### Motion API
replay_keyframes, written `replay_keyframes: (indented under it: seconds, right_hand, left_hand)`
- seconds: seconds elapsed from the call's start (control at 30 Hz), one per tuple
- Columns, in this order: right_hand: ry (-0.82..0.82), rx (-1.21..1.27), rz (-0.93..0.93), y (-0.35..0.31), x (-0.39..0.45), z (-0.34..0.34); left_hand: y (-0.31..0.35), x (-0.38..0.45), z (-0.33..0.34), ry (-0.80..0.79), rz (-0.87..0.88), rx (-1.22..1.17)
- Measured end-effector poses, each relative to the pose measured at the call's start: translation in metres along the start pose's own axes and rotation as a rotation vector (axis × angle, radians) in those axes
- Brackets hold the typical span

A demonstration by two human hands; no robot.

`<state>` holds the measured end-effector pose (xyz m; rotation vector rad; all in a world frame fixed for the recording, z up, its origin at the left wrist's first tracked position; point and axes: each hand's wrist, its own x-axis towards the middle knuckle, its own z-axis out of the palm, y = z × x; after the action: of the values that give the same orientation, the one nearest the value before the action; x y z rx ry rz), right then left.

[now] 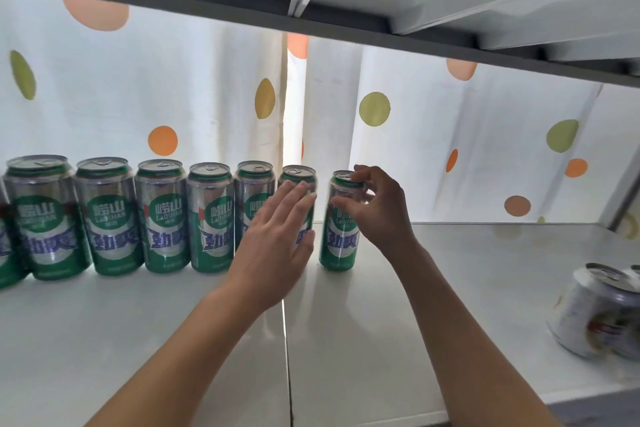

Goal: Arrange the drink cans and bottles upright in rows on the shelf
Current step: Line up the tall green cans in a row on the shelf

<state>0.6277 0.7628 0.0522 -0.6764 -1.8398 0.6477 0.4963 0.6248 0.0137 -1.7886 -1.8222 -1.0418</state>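
1. The end can (341, 222) stands upright at the back of the shelf (485, 270), its upper part pinched by the right hand (375, 208), thumb in front, fingertips over the rim.
2. The left hand (280, 236) lies flat, fingers straight, against the neighbouring can (299, 180).
3. Done well, the step means sliding the pinched can leftwards until the gap closes, keeping it vertical.
4. Count: eight green cans, one cut off at the left edge; at least two pale cans (599, 319), well right of the fingers.

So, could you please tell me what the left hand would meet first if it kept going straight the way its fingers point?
Most likely the green can right behind the left hand, sixth in the row; its fingertips already overlap it, though contact is unclear.
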Motion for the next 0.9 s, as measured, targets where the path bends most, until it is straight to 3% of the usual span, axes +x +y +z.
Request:
replay_keyframes:
  seconds: [0.5, 0.9]
  right_hand:
    - [-0.031, 0.026, -0.037, 0.007, -0.018, 0.014]
    - [0.066, -0.388, -0.211, 0.007, -0.038, 0.017]
  left_hand:
    - [0.007, -0.005, 0.005, -0.035, -0.054, -0.047]
    - [0.006, -0.005, 0.007, -0.019, -0.007, -0.026]
